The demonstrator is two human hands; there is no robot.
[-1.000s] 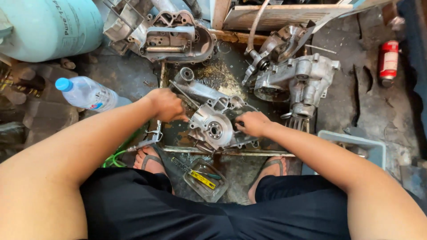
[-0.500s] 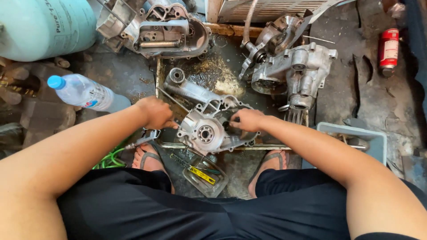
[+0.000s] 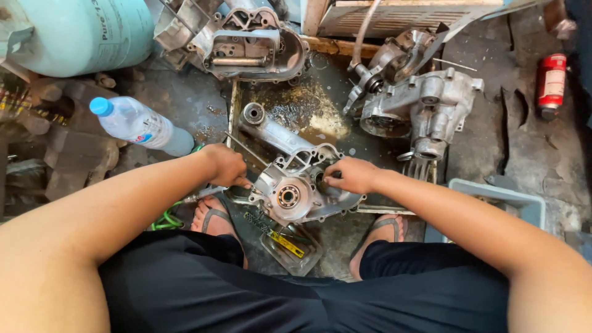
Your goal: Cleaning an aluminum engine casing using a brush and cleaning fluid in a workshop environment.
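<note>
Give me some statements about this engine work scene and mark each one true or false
1. Both hands are on the silver engine crankcase. True: the left hand and right hand grip its opposite sides.
2. The plastic water bottle stands upright. False: it lies on its side.
3. The bottle's cap is red. False: it is blue.
4. A red canister lies at the far right. True.
5. A pale green gas cylinder sits at the upper left. True.
</note>
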